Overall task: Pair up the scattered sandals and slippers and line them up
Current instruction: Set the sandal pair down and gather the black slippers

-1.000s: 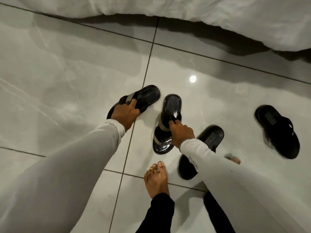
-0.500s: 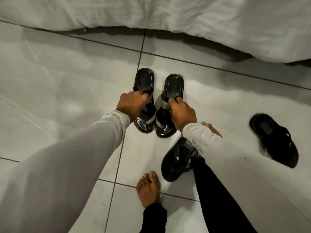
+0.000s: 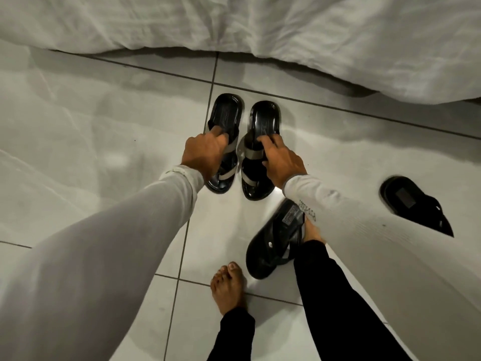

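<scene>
Glossy white floor tiles (image 3: pixel 104 142), w/ a white bedsheet (image 3: pixel 260 27) hanging along the far edge. Two black sandals w/ grey straps lie side by side, close but apart, heels toward the sheet. Left hand (image 3: pixel 205 155) grips the straps of the left sandal (image 3: pixel 226 118); right hand (image 3: pixel 282 162) grips the straps of the right sandal (image 3: pixel 264 121). Black flip-flop (image 3: pixel 273 241) lies nearer, touching a bare foot (image 3: pixel 312 233). Another black slipper (image 3: pixel 411 201) sits well apart at right.
</scene>
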